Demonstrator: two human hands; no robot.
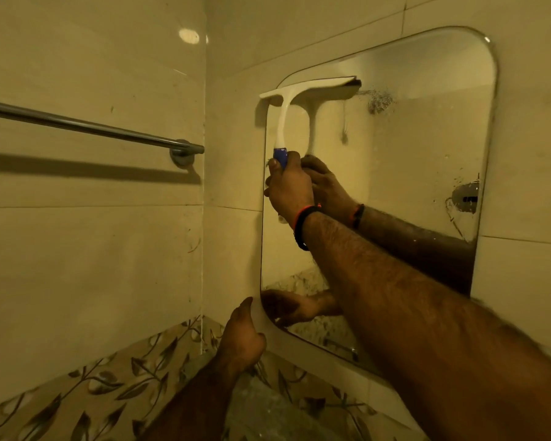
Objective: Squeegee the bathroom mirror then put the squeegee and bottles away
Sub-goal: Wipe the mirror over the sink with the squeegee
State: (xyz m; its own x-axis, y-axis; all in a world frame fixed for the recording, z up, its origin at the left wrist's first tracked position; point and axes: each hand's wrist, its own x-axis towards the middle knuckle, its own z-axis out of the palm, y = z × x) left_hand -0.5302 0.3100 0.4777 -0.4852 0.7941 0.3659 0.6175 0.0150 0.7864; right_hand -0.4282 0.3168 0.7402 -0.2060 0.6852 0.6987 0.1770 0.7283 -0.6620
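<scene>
Hiding the squeegee handle, the right hand grips it.

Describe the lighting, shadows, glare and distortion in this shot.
Head view: dim yellow light; a glare spot on the wall tile; the towel bar casts a dark shadow below; wide-angle bending curves the mirror edges; the near right forearm looks slightly soft.

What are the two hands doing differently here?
The right hand is raised high and grips the squeegee by its blue handle; the left hand is low and holds no tool, resting at the lower left corner of the mirror. The right wrist wears a red and black band; the left shows none. Both hands are at the mirror's left edge.
</scene>
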